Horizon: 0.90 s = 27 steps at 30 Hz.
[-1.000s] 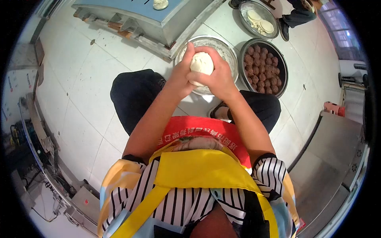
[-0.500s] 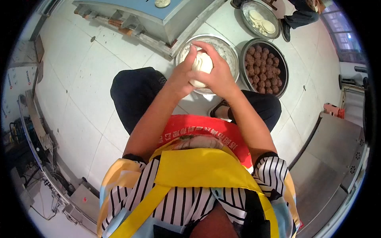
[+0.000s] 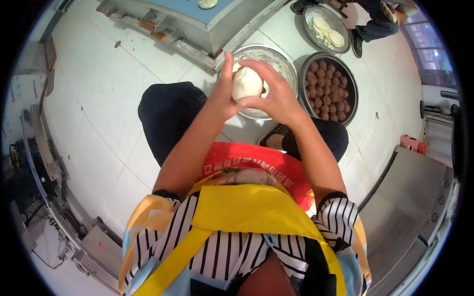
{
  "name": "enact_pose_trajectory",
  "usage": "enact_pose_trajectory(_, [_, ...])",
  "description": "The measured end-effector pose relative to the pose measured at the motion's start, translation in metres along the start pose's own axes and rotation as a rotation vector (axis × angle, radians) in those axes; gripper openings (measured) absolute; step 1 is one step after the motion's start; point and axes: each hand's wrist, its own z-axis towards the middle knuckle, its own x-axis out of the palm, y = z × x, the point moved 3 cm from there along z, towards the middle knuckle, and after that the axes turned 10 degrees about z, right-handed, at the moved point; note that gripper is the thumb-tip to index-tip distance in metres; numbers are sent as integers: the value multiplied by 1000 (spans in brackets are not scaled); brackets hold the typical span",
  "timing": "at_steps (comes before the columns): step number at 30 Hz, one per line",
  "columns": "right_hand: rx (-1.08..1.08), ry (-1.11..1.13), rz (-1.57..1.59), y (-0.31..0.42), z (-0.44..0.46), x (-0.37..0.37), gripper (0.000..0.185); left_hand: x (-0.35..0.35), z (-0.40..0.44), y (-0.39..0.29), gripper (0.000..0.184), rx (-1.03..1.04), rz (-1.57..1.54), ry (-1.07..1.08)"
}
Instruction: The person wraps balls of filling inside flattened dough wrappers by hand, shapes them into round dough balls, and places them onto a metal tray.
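A round white dough bun (image 3: 247, 84) with a gathered top sits between my hands, above a floured metal basin (image 3: 292, 74). My left hand (image 3: 223, 96) cups it from the left, with the thumb pointing up. Around the right side curves my right hand (image 3: 279, 96), its fingers over the far side and its thumb at the near side. A small gap shows between the bun and the right palm. The undersides of the bun and of the left fingers are hidden.
Right of the basin stands a dark pan (image 3: 353, 101) of brown filling balls. Behind it, a metal bowl (image 3: 310, 37) holds flat dough rounds. A blue-topped table (image 3: 173, 7) with one bun is ahead; another person's leg (image 3: 377, 30) shows far right. Steel cabinets (image 3: 410, 187) stand to the right.
The bun has turned in my hands, and more of its side and top shows. My right hand has loosened and shifted slightly right, and the left thumb points more upright.
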Motion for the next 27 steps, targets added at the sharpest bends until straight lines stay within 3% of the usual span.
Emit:
enact_pose_trajectory(2, [-24,58,-138,2,1,-7,68,-13,13,11,74,-239,-253,86])
enact_pose_trajectory(5, [64,10,-72,4,2,-15,79,-3,12,8,84,-136,-179,-9])
enact_pose_trajectory(6, [92,-2,43,10,2,-20,88,-4,16,10,81,-130,-315,33])
enact_pose_trajectory(9, [47,38,4,23,11,-40,90,-10,10,4,79,-171,-242,99])
enact_pose_trajectory(13, [-168,247,-359,28,20,-28,75,-12,20,12,73,-118,-200,16])
enact_pose_trajectory(15, [-175,229,-616,28,22,-19,57,-9,24,11,70,-47,-314,8])
enact_pose_trajectory(17, [-93,242,-752,32,19,-11,52,-12,25,12,69,-100,-212,-87])
enact_pose_trajectory(20, [15,257,-560,41,26,-17,54,-15,41,18,65,-98,-201,-6])
enact_pose_trajectory(23, [33,286,-592,35,46,-30,55,5,46,-14,65,-20,-290,-33])
enact_pose_trajectory(24, [-55,258,-587,31,58,-36,55,0,59,-15,66,-40,-279,-20])
enact_pose_trajectory(27, [37,238,-506,18,115,-66,50,-21,68,-53,62,41,28,-5])
